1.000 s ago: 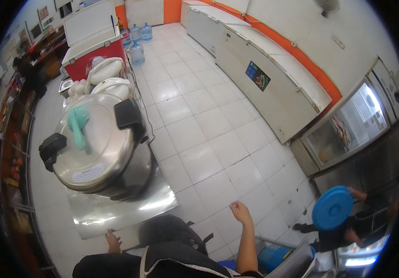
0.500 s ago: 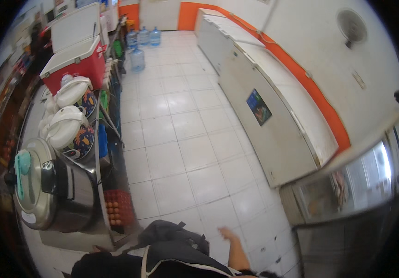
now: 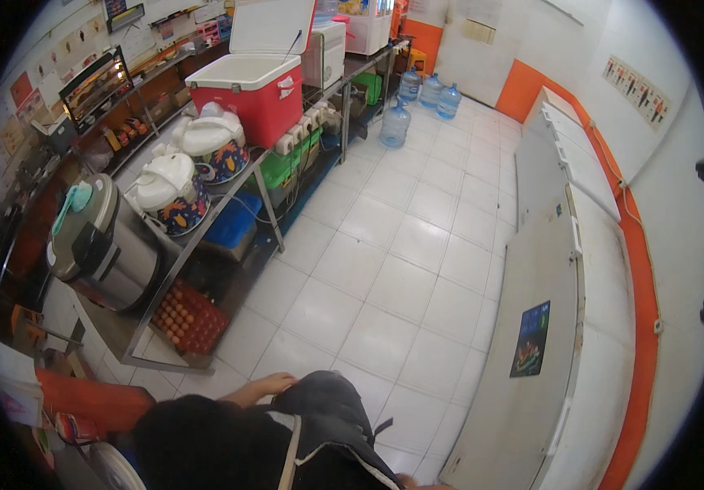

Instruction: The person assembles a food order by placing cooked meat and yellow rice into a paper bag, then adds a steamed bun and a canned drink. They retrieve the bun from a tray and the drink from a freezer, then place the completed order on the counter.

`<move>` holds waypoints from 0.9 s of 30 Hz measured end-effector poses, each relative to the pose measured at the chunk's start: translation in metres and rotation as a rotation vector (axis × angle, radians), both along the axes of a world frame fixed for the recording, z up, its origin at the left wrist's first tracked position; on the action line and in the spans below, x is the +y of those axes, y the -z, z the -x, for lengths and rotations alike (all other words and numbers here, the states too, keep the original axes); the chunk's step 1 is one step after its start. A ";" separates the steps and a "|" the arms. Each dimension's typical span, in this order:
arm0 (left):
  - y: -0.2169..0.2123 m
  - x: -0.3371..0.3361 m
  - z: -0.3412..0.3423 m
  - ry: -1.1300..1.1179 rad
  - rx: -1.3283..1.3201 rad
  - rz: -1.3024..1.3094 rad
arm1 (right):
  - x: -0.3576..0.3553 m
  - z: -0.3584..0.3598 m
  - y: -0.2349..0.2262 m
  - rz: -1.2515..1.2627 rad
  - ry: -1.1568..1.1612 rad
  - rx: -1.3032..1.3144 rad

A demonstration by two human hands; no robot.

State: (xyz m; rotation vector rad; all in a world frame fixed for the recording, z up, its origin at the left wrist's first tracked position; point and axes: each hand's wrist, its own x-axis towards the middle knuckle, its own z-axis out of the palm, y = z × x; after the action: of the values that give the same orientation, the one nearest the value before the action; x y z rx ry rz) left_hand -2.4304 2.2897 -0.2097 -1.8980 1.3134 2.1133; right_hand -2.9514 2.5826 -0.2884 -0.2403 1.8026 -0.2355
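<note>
My left hand (image 3: 276, 382) is in front of my body at the left, beside my dark-clad raised leg (image 3: 325, 398). Its fingers look stretched forward, and nothing shows in them. Of my right arm, only a bit of skin (image 3: 407, 481) appears at the lower edge, its fingers hidden. I wear a black apron (image 3: 344, 457) with pale trim. Nearest my left hand stands a metal table (image 3: 191, 245), with red trays of eggs (image 3: 191, 318) on its lower shelf. On top are a large steel cooker (image 3: 115, 245) and two patterned pots with white lids (image 3: 174, 192).
A red cooler (image 3: 258, 102) with its lid raised stands farther along the table. Blue water bottles (image 3: 395, 125) are on the tiled floor (image 3: 368, 269). Long white chest freezers (image 3: 523, 327) line the right wall. An orange surface (image 3: 95, 400) lies at lower left.
The view has turned left, so the table and freezers sit farther right in it. My left hand has come forward into sight; my right arm has dropped back toward the lower edge.
</note>
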 end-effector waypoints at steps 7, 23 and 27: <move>-0.010 -0.072 0.163 -0.138 0.228 -0.082 | -0.330 0.285 0.032 0.474 -0.490 0.423; -0.049 -0.492 0.428 -0.004 0.207 -0.293 | -0.530 0.337 -0.052 0.197 0.300 -0.064; -0.053 -0.607 0.522 0.064 0.195 -0.223 | -0.624 0.435 -0.050 0.120 0.325 0.025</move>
State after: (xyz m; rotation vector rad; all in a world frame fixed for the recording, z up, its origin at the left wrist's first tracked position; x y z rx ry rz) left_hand -2.9520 1.6829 -0.1563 -1.5791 1.0937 2.3475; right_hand -3.3861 1.9587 -0.2384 -0.0330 1.8495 -0.5740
